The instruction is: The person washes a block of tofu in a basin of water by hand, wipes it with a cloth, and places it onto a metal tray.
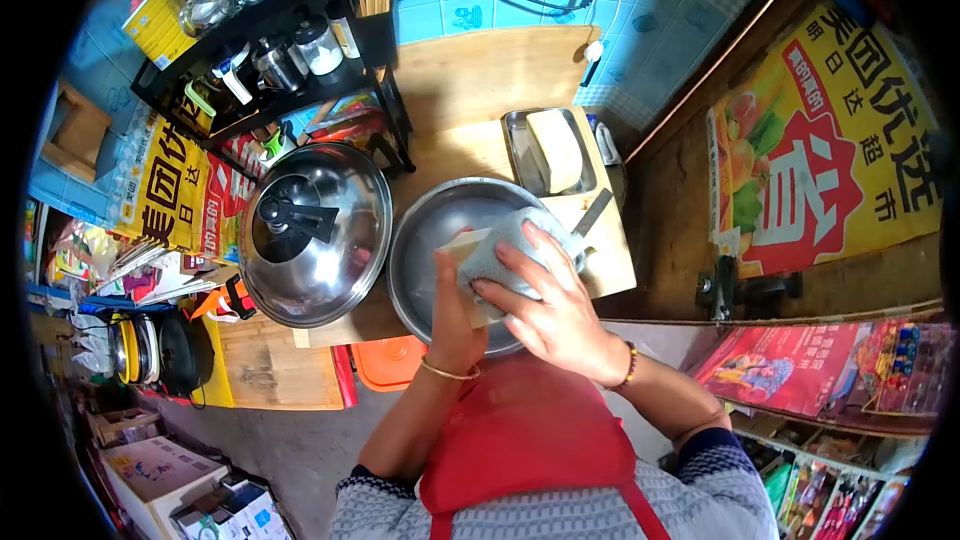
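Over a wide metal basin (416,230), my two hands hold a rounded, speckled grey-blue piece (497,265) with a pale yellowish side. I cannot tell whether the grey part is a rind or a cloth. My left hand (455,305) grips the pale side from the left, with its fingers partly hidden. Across the grey surface lie the curved fingers of my right hand (545,300), holding it from the right. Just beyond the right hand, a knife (594,212) rests near the board's edge. A pale yellow block (553,150) sits in a metal tray (517,140) behind the basin.
Left of the basin stands a large shiny lid (330,275) with a black knob. A black rack (270,105) with jars is at the back left. The wooden board (450,145) lies under the basin and tray. An orange lid or tray (385,365) is below the counter edge.
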`<move>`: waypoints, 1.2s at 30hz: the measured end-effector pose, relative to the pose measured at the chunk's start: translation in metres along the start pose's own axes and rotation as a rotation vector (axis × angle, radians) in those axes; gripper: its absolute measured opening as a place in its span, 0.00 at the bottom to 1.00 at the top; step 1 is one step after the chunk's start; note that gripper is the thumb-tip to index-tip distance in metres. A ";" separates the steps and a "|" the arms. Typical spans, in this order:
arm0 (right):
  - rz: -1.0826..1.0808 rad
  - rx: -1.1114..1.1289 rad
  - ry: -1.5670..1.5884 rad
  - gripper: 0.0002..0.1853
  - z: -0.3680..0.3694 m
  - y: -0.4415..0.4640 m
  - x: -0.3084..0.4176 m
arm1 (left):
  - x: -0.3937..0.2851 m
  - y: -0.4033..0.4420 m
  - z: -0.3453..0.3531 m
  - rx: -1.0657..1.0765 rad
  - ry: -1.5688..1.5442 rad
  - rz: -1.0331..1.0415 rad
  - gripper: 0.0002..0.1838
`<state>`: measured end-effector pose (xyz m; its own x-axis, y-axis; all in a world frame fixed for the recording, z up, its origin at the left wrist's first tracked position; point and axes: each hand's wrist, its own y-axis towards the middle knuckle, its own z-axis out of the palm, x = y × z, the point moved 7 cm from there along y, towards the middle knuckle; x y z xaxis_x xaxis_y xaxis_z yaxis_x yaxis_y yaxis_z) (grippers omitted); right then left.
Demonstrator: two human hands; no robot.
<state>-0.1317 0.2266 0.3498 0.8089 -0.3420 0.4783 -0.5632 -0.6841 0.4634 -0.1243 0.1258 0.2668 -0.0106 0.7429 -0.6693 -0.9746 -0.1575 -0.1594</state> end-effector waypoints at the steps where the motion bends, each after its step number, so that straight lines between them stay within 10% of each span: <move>1: 0.007 0.012 -0.019 0.24 -0.001 0.004 -0.002 | 0.000 0.005 0.002 0.009 -0.005 0.014 0.27; 7: 0.075 0.085 0.215 0.20 -0.008 0.006 -0.018 | 0.015 0.007 -0.011 -0.096 -0.054 -0.031 0.28; 13: -0.238 0.213 -0.301 0.18 0.016 -0.001 0.018 | 0.009 -0.005 0.019 0.076 -0.408 -0.032 0.27; 19: -0.056 0.073 0.003 0.17 -0.022 0.007 -0.006 | 0.032 0.005 -0.008 -0.027 -0.319 -0.081 0.20; 36: -0.188 0.261 -0.573 0.20 -0.031 0.006 0.008 | 0.010 0.010 0.000 -0.002 -0.159 0.094 0.23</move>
<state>-0.1336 0.2398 0.3791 0.8919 -0.4411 -0.0997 -0.4025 -0.8748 0.2696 -0.1345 0.1312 0.2586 -0.1368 0.8182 -0.5584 -0.9672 -0.2322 -0.1032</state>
